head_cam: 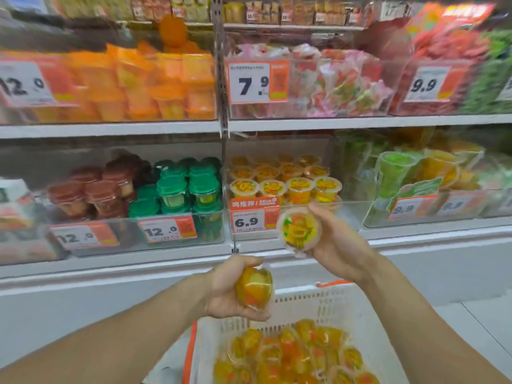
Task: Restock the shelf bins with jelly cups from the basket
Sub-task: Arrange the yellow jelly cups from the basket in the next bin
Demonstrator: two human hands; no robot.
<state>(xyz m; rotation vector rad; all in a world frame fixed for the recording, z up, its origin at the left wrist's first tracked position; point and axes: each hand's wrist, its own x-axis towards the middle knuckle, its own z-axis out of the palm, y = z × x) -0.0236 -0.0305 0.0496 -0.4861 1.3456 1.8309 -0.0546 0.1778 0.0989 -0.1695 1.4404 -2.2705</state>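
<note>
Orange jelly cups [291,356] heaped in the white basket [346,303], upright in the clear bin [349,214].

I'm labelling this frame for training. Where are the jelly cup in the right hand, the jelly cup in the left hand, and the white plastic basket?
Right-hand orange jelly cup [299,230], head view, on its printed lid.
Left-hand orange jelly cup [254,289], head view, on its side wall.
White plastic basket [318,302], head view, on its slotted far wall.

The lower shelf [110,259] carries clear bins [346,212] of jelly cups [299,187], while the white basket [340,303] of cups sits below.
</note>
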